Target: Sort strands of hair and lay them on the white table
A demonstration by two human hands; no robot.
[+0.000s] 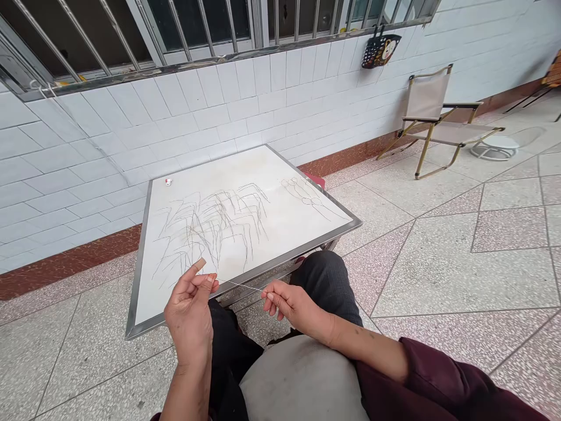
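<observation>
A thin wire [246, 286] runs nearly straight between my hands, above the near edge of the white table [272, 257]. My left hand [189, 310] pinches one end between thumb and fingers; tan tape wraps the tip of its index finger. Closed around the other end is my right hand [293, 305], held over my lap. Beyond them on the tabletop lies a loose spread of thin bent wires [219, 216], many in angular U shapes. Several wires with looped ends [304, 193] lie apart at the table's right side.
A small white and red item [168, 182] sits at the table's far left corner. The table stands close to a white tiled wall [245, 111] with barred windows. A folding chair [433, 123] and a low round white stool [495, 146] are off to the right.
</observation>
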